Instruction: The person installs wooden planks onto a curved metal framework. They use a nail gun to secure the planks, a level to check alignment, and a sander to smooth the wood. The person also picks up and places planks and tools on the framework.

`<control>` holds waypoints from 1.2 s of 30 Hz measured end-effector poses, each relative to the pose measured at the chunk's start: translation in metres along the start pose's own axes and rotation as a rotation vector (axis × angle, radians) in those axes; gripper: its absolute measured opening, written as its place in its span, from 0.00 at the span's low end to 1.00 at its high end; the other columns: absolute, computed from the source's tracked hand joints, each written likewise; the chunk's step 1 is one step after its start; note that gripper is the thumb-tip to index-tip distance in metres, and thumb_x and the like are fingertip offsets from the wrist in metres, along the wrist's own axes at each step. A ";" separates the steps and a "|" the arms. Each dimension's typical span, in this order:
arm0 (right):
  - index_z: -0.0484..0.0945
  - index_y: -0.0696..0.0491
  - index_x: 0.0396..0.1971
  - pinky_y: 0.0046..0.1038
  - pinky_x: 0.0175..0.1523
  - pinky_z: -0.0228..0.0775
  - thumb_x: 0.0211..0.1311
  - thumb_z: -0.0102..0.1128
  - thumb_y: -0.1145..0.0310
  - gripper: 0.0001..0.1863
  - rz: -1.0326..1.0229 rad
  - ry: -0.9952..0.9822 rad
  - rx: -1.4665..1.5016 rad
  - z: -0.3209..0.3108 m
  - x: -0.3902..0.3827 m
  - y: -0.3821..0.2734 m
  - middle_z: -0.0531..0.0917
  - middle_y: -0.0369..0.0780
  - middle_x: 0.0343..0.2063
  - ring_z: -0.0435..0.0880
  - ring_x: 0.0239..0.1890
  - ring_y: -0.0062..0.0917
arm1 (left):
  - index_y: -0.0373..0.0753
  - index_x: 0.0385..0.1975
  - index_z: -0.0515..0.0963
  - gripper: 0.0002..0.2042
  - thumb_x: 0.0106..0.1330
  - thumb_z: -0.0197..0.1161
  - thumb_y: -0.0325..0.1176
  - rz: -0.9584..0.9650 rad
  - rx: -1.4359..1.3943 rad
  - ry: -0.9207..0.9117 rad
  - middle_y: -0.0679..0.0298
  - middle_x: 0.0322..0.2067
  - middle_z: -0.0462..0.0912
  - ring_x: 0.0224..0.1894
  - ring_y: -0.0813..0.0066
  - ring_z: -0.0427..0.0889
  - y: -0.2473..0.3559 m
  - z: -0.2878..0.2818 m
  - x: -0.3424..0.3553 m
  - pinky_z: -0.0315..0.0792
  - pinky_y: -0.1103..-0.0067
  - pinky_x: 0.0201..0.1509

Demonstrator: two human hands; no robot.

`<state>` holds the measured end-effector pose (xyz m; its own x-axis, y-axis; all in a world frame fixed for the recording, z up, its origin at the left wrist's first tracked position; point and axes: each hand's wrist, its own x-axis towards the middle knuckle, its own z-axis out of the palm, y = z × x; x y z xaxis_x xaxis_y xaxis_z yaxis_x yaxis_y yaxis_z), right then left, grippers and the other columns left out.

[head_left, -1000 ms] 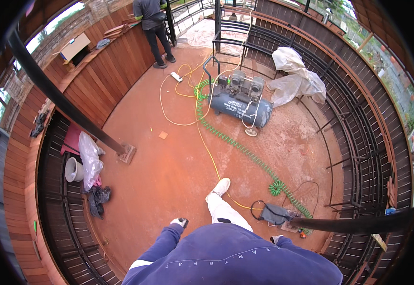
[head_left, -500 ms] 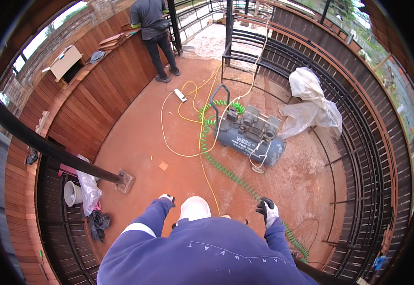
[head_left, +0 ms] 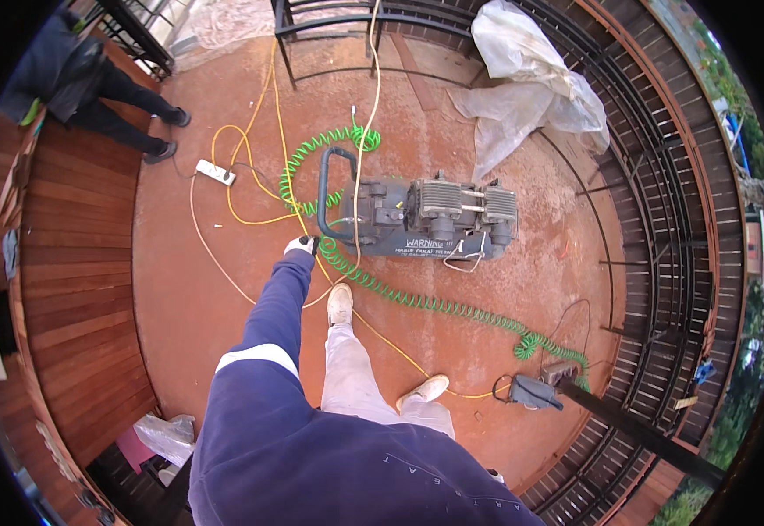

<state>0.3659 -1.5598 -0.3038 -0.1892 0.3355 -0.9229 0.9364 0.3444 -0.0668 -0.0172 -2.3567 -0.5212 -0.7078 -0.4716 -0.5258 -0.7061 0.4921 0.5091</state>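
Observation:
My left hand (head_left: pixel 301 246), in a white and black glove, reaches forward to the left end of a dark air compressor (head_left: pixel 426 223). It is right beside the compressor's bent handle (head_left: pixel 323 188) and the green coiled hose (head_left: pixel 399 296). The fingers are small and partly hidden, so I cannot see whether they grip either one. Of my right hand, only a small pale patch (head_left: pixel 495 474) that may be its glove shows at the edge of my blue sweatshirt. The hose runs past the compressor's near side to the right and also loops behind the handle.
A white power strip (head_left: pixel 215 172) and yellow cable (head_left: pixel 234 206) lie on the reddish floor at left. Another person (head_left: pixel 84 88) stands by the wooden counter (head_left: pixel 75 289). Clear plastic sheeting (head_left: pixel 540 79) hangs at the far right. A grey box-shaped device (head_left: pixel 535 393) sits near a black post (head_left: pixel 645 434).
I have stepped closer to the compressor and my view has turned. My left arm now stretches out to the handle end. My right hand has dropped almost wholly from sight.

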 end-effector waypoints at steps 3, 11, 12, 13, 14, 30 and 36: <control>0.74 0.49 0.53 0.38 0.54 0.71 0.54 0.62 0.48 0.29 -0.251 -0.100 -0.647 0.034 -0.064 0.025 0.81 0.47 0.47 0.79 0.49 0.41 | 0.49 0.42 0.83 0.17 0.64 0.53 0.50 0.116 0.019 -0.088 0.54 0.40 0.84 0.44 0.54 0.83 0.040 -0.029 0.018 0.74 0.66 0.48; 0.81 0.52 0.45 0.31 0.50 0.75 0.64 0.56 0.61 0.15 0.266 0.325 0.093 0.131 -0.234 -0.091 0.86 0.42 0.39 0.83 0.44 0.30 | 0.42 0.36 0.80 0.13 0.67 0.52 0.42 0.520 0.098 -0.238 0.55 0.33 0.84 0.37 0.57 0.82 0.052 0.011 0.075 0.74 0.67 0.40; 0.81 0.52 0.45 0.31 0.49 0.75 0.64 0.56 0.61 0.15 0.286 0.338 0.102 0.135 -0.242 -0.093 0.86 0.42 0.38 0.83 0.43 0.29 | 0.41 0.35 0.80 0.12 0.67 0.53 0.42 0.510 0.089 -0.241 0.56 0.33 0.84 0.36 0.58 0.82 0.051 0.013 0.076 0.74 0.67 0.40; 0.81 0.52 0.45 0.31 0.48 0.75 0.64 0.56 0.61 0.15 0.300 0.338 0.097 0.137 -0.249 -0.092 0.86 0.42 0.38 0.83 0.42 0.29 | 0.41 0.35 0.79 0.12 0.67 0.53 0.42 0.494 0.079 -0.234 0.56 0.33 0.84 0.36 0.58 0.82 0.049 0.017 0.074 0.74 0.67 0.40; 0.81 0.52 0.45 0.31 0.48 0.75 0.65 0.56 0.61 0.15 0.317 0.334 0.087 0.140 -0.253 -0.087 0.86 0.42 0.37 0.84 0.42 0.29 | 0.41 0.35 0.79 0.12 0.67 0.53 0.42 0.470 0.069 -0.219 0.56 0.33 0.84 0.36 0.58 0.82 0.047 0.020 0.070 0.74 0.67 0.40; 0.82 0.55 0.42 0.31 0.39 0.78 0.66 0.56 0.63 0.13 0.286 0.367 0.001 0.168 -0.272 -0.049 0.87 0.42 0.30 0.86 0.32 0.29 | 0.39 0.34 0.78 0.11 0.68 0.53 0.39 0.209 -0.155 0.035 0.57 0.30 0.83 0.32 0.63 0.81 0.061 0.034 0.079 0.73 0.69 0.38; 0.77 0.52 0.43 0.38 0.30 0.79 0.67 0.55 0.61 0.12 0.272 0.276 0.750 0.193 -0.214 0.043 0.85 0.50 0.32 0.86 0.29 0.42 | 0.37 0.33 0.77 0.12 0.69 0.54 0.39 -0.100 -0.637 -0.103 0.58 0.30 0.81 0.32 0.68 0.79 -0.078 0.027 0.040 0.74 0.69 0.37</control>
<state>0.5041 -1.7863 -0.1824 0.0968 0.5584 -0.8239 0.8893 -0.4202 -0.1803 0.0104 -2.3946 -0.6002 -0.6553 -0.4045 -0.6379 -0.6636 -0.0951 0.7420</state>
